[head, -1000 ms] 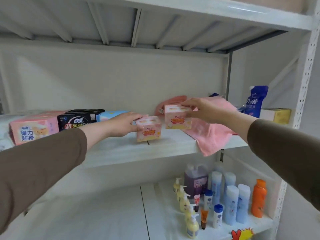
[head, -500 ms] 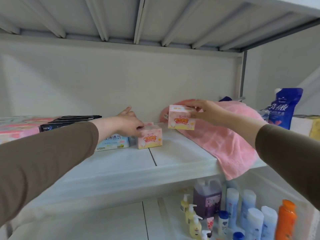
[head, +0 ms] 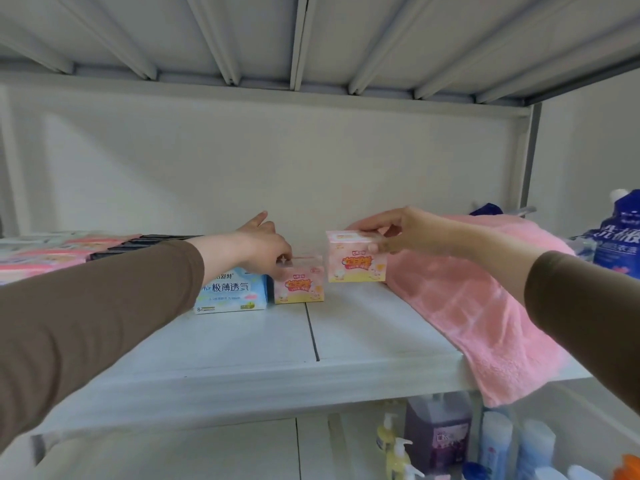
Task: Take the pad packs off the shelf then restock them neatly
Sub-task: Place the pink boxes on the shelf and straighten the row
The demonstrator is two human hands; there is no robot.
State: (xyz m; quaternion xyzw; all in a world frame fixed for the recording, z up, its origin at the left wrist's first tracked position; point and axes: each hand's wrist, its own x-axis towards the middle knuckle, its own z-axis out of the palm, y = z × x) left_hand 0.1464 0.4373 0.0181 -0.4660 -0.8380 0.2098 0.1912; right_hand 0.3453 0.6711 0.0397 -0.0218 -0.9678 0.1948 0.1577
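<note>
Two small pink pad packs are on the white shelf (head: pixel 346 344). My left hand (head: pixel 258 245) grips the left pink pack (head: pixel 300 285) from above; it stands on the shelf against a blue-and-white pad pack (head: pixel 231 295). My right hand (head: pixel 398 230) holds the second pink pack (head: pixel 355 259) by its top, just right of the first, its base at the shelf surface. Further left, a row of pink and black pad packs (head: pixel 52 254) lies partly hidden behind my left sleeve.
A pink towel (head: pixel 478 299) drapes over the shelf's right end and front edge. A blue refill pouch (head: pixel 620 233) stands at far right. Several bottles (head: pixel 440 441) fill the lower shelf. The shelf above hangs low overhead.
The camera has moved closer and lower. My left hand has kept its pack against the blue-and-white pack. My right hand has brought its pack down and closer to the left one.
</note>
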